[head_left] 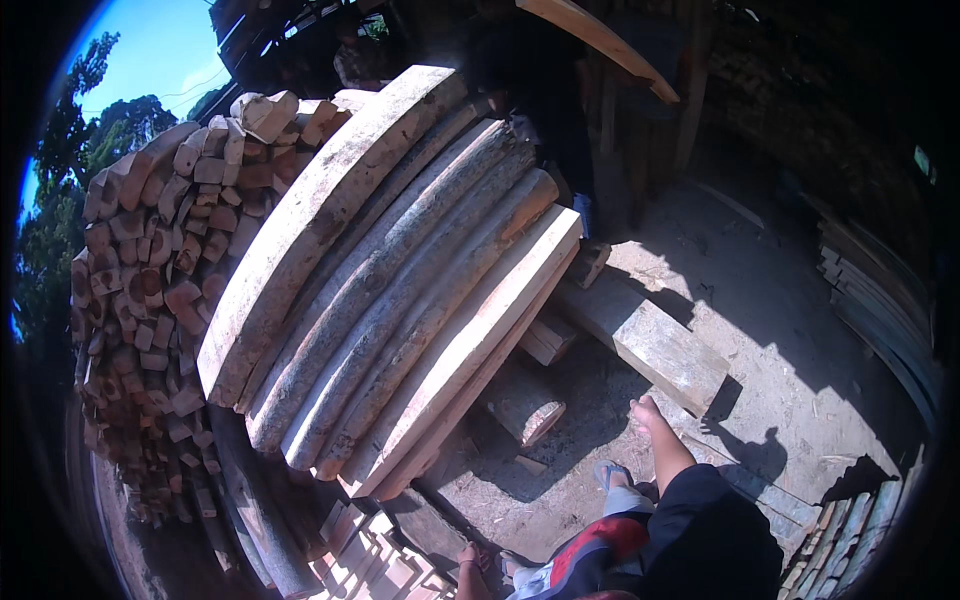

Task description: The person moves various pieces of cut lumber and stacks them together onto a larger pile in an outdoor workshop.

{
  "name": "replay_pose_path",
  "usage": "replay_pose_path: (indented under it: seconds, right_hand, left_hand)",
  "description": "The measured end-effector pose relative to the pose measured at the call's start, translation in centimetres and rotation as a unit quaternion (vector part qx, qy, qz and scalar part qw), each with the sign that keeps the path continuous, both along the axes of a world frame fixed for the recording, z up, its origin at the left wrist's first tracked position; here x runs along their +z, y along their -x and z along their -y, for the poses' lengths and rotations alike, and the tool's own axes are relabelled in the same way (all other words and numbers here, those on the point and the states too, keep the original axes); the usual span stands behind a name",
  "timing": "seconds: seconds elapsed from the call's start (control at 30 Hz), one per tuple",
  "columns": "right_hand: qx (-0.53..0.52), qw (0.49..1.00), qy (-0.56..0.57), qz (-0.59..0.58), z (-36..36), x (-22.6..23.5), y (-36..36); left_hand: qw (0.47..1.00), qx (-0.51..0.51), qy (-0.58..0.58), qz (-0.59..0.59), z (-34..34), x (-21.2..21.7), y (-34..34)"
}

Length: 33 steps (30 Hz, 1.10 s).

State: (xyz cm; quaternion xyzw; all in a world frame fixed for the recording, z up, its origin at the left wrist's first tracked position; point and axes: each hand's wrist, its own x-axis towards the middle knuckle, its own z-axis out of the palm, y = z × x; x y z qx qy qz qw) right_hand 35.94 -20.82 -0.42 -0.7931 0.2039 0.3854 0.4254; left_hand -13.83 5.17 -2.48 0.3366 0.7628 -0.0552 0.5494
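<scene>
Head view: right hand (647, 410) near a thick squared beam (655, 340).

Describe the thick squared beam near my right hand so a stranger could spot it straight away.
Start at the big stack of logs and planks filling the middle. To its right, a thick beam slants down toward your right hand. Unlike the round log to its left, it has flat sides and a broad, pale, sunlit top.

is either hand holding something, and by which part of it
The right hand, near the squared beam, shows nothing held. The left hand, beside the cut wood pieces, is too small to tell.
</scene>
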Motion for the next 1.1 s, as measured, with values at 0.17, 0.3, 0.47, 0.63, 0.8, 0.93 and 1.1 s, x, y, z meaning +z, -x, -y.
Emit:
replay_pose_path:
  seconds: [0.17,0.3,0.47,0.63,0.8,0.93,1.1]
  right_hand:
    - [-0.254,0.861,-0.438,0.054,3.6,14.9,-19.9]
    - [-0.206,0.777,-0.592,0.063,-1.3,25.0,-28.6]
    - [-0.252,0.785,-0.563,0.059,-4.3,19.5,-34.0]
    - [-0.262,0.734,-0.623,0.065,-12.1,23.7,-15.7]
    - [-0.21,0.738,-0.641,0.013,-10.7,31.8,1.8]
    - [-0.122,0.678,-0.711,-0.142,-10.2,33.6,6.0]
    - [0.099,0.731,-0.627,-0.25,-4.6,27.0,5.1]
  left_hand:
    - [0.958,-0.266,0.03,0.102,7.0,2.6,-15.5]
    - [0.9,-0.394,0.027,0.182,13.4,7.1,-25.8]
    - [0.818,-0.44,0.067,0.364,19.9,16.6,-35.5]
    - [0.774,-0.089,-0.163,0.606,17.8,22.0,-38.3]
    - [0.611,0.205,-0.303,0.702,15.6,32.1,-42.6]
    - [0.598,0.252,-0.357,0.673,14.6,38.9,-37.9]
    - [0.539,0.2,-0.652,0.495,14.4,43.2,-33.9]
